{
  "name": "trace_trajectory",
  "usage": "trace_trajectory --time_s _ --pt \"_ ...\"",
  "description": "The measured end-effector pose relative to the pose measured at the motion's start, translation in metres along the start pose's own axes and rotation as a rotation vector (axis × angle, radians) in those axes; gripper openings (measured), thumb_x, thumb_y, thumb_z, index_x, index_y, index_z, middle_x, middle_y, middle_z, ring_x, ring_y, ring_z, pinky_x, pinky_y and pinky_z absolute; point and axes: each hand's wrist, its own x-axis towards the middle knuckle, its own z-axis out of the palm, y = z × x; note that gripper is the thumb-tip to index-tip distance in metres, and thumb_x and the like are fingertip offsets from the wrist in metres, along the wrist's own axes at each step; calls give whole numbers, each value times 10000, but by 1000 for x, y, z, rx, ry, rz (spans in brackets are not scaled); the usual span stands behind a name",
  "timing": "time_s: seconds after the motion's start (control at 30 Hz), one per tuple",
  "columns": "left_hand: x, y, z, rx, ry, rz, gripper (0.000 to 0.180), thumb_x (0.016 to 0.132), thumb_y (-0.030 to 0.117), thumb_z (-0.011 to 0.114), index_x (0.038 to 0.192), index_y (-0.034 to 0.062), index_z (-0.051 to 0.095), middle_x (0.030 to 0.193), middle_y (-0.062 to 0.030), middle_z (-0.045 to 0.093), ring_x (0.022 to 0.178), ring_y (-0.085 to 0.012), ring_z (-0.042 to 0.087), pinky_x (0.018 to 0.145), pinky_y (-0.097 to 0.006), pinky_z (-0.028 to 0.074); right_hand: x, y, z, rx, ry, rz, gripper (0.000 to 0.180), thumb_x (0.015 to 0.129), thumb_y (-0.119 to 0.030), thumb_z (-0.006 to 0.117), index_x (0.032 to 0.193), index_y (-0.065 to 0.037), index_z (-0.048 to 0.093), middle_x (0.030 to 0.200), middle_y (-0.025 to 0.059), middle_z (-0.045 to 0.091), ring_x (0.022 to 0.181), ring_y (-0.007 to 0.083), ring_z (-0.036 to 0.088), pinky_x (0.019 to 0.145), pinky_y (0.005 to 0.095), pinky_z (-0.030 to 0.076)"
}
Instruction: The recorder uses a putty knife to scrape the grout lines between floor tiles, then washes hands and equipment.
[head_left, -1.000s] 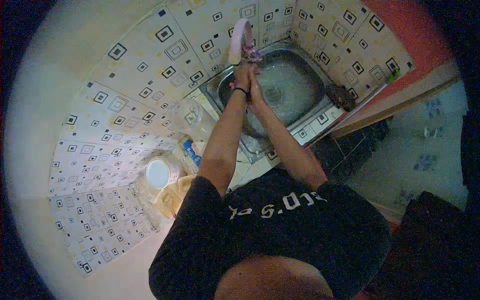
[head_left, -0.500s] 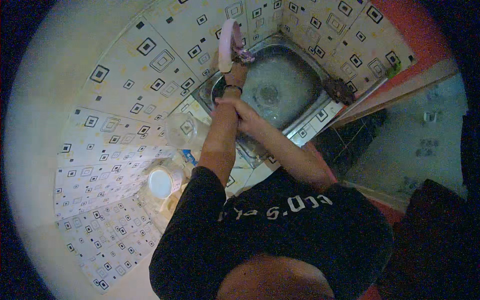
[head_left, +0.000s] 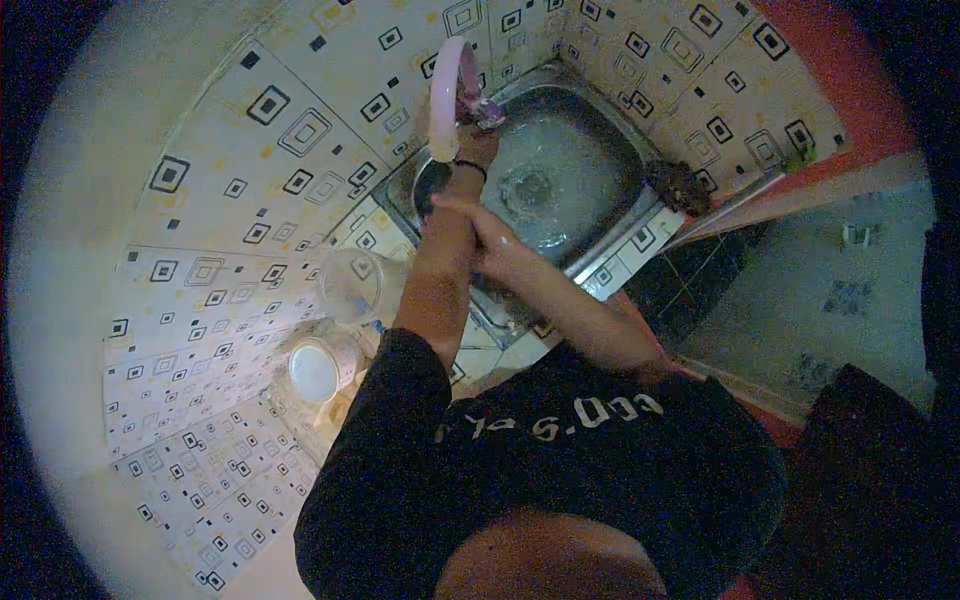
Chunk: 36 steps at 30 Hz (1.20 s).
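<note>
The left hand (head_left: 476,148) reaches up to the pink tap (head_left: 447,95) over the metal sink (head_left: 590,170), fingers closed on its handle to work it. The right hand (head_left: 478,222) rests flat against the left arm, holding nothing. A clear jar (head_left: 350,285) stands beside the sink

right hand (head_left: 480,225) — now on left forearm (head_left: 440,270)

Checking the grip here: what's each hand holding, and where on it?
The left hand is on the tap at its base by the handle. The right hand rests on the left forearm, holding nothing.
</note>
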Motion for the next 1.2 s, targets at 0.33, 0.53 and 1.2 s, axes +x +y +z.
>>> trace_trajectory --time_s 0.33,0.53,1.2 --pt "34 -22 19 645 -395 -298 359 864 317 502 1050 21 580 1059 -212 610 994 -353 575 817 -450 450 20 -18 -8 181 20 -211 416 827 -307 653 1115 -37 523 940 110 629 884 229 621 844 354 496" --pt "103 -39 26 727 -319 -333 368 863 325 501 1047 16 580 1059 -216 612 988 -360 576 822 -455 445 -50 0 62 -41 154 -234 453 821 -293 658 1176 -61 500 988 91 621 929 225 617 860 376 500" --pt "-82 20 -23 31 -188 -438 478 960 387 400 1231 4 491 1114 -228 580 1044 -403 533 897 -448 422 361 -20 -271 856 -647 -223 323 918 -373 514 1024 -75 578 939 74 615 821 251 583 725 434 511"
